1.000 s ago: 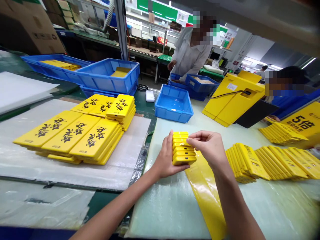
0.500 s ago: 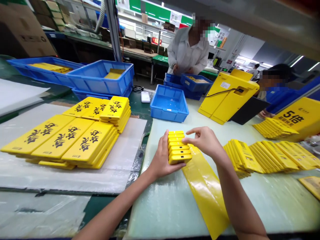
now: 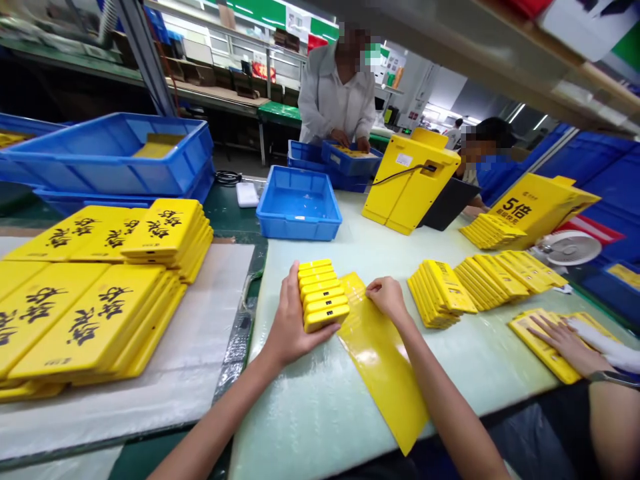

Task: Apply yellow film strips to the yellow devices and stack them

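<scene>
My left hand (image 3: 291,325) is wrapped round a stack of slim yellow power banks (image 3: 325,312), with small dark ports showing on the ends that face me. To its right, a long yellow plastic sheet (image 3: 383,360) lies slantwise on the pale mat, its surface glossy. My right hand (image 3: 387,298) is over the sheet's upper right edge, thumb and forefinger pinched together on it. The fingertips' exact hold is small and partly hidden.
Piles of yellow slabs with black lettering (image 3: 95,320) stand at left. Blue bins (image 3: 299,223) line the back. More yellow stacks (image 3: 443,293) and a yellow display box (image 3: 410,183) are at right. A co-worker's hand (image 3: 570,343) rests on yellow pieces; another person stands behind the bins.
My right hand has moved from the power banks down to the yellow sheet. My left hand keeps the stack. The view has turned right, bringing a co-worker's hand into sight.
</scene>
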`<state>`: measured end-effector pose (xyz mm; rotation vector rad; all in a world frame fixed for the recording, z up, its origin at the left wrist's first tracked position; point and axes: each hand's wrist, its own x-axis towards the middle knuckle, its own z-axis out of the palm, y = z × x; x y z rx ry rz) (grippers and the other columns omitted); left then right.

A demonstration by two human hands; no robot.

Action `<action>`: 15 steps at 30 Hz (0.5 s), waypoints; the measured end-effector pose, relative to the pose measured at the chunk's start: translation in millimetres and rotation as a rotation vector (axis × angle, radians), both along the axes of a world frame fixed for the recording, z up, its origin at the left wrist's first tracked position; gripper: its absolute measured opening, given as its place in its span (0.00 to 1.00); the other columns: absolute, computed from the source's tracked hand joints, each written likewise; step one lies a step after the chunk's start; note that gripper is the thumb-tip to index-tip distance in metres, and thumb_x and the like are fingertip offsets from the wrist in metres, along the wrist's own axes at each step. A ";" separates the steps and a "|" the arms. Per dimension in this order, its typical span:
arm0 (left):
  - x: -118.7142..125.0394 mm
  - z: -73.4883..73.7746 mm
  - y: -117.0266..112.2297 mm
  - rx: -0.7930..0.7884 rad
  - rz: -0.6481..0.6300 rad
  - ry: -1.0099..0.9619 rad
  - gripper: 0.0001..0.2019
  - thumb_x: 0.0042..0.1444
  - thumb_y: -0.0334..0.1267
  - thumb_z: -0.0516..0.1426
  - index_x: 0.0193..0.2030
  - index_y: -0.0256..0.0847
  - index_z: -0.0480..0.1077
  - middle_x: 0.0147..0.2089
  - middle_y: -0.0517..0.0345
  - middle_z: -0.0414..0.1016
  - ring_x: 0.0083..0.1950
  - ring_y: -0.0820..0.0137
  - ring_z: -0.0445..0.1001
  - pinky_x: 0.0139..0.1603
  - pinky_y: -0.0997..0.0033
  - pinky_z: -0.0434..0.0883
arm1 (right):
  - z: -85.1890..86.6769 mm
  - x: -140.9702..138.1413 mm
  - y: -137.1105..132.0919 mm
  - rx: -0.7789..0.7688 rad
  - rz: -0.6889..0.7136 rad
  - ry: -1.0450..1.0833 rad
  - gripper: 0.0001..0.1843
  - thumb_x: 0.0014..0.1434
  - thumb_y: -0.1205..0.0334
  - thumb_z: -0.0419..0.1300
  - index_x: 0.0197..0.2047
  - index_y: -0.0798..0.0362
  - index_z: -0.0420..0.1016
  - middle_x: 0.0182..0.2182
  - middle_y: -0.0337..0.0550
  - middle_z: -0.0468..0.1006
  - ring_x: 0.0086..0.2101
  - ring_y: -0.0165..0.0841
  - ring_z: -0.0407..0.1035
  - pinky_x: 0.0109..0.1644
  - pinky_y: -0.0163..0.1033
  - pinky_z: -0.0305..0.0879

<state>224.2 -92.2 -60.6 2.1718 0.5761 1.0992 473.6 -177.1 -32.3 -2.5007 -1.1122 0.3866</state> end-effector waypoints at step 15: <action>-0.5 0.6 -1.5 -0.004 0.008 0.008 0.67 0.54 0.64 0.70 0.84 0.47 0.29 0.79 0.34 0.51 0.78 0.38 0.58 0.77 0.32 0.61 | -1.6 -40.6 14.2 -0.253 -0.014 -0.215 0.14 0.72 0.69 0.59 0.55 0.63 0.82 0.55 0.63 0.81 0.55 0.43 0.78 0.54 0.37 0.69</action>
